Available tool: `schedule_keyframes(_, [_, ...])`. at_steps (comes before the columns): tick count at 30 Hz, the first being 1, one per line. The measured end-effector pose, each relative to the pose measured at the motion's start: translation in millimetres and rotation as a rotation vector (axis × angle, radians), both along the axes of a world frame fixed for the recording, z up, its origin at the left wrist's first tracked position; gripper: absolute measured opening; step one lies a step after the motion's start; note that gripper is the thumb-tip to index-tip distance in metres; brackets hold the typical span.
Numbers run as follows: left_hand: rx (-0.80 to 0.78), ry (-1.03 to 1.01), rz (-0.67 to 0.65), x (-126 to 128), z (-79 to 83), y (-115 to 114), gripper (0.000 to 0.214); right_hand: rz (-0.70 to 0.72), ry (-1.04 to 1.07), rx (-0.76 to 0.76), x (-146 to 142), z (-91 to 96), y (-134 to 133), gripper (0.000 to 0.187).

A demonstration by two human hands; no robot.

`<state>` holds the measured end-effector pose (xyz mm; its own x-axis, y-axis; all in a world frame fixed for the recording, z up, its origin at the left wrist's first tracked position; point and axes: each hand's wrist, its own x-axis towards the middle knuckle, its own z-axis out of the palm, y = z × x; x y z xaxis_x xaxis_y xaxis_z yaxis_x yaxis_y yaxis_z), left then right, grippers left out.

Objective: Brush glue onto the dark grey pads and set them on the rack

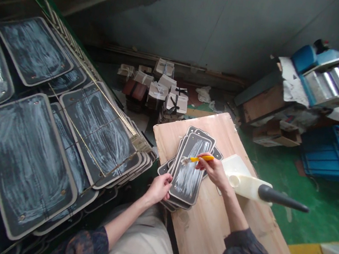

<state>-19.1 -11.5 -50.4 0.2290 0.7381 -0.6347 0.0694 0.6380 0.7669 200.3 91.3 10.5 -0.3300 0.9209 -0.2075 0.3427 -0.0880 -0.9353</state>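
Note:
My right hand [213, 170] is closed round the yellow handle of a brush [202, 159]. The brush's pale bristles rest on the top dark panel [188, 179], which has rounded corners, a light border and streaky white smears. With fingers curled at the panel's left edge, my left hand [160, 188] grips it. Beneath lie several similar panels in a fanned, uneven stack. Just right of my right hand, a cream plastic bottle [246, 186] with a long dark nozzle lies on its side.
The wooden board [205, 231] carries the stack and bottle. At left, a wire rack [95, 117] holds several larger smeared panels [29, 162]. Tied bundles [175, 103] stand on the floor ahead. A blue-and-metal roller machine [328, 81] and a blue crate [322, 153] are at right.

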Motion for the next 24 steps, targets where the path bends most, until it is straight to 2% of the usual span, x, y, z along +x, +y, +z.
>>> schedule_keyframes(5, [0.001,-0.003,0.012,-0.2,-1.6,-0.8,0.006,-0.184,-0.153,0.307,-0.3,-11.6,29.2,0.033])
schedule_keyframes(9, [0.0,-0.002,0.011,0.0,-4.1,-1.9,0.006,-0.159,-0.33,0.503,-6.9,-18.2,39.1,0.027])
schedule_keyframes(11, [0.001,0.0,0.012,0.2,-4.4,-1.9,0.007,-0.101,-0.407,0.541,-10.1,-19.6,37.1,0.025])
schedule_keyframes(15, [-0.002,0.0,0.015,0.6,-3.6,-2.2,0.007,0.058,-0.416,0.456,-9.9,-9.0,13.4,0.022])
schedule_keyframes(17, [-0.001,-0.001,0.019,0.7,-3.6,-2.7,0.007,0.139,-0.364,0.333,-6.5,4.4,-3.6,0.023])
schedule_keyframes(20, [0.001,-0.007,0.022,0.6,-4.0,-3.2,0.007,0.23,-0.218,0.065,0.3,25.3,-19.3,0.028])
schedule_keyframes(22, [-0.001,-0.009,0.023,0.4,-3.7,-3.2,0.007,0.201,-0.125,-0.018,4.6,31.4,-16.3,0.03])
schedule_keyframes(24, [-0.005,-0.011,0.022,0.2,-2.4,-2.9,0.008,0.081,-0.092,0.057,8.3,27.8,-2.9,0.032])
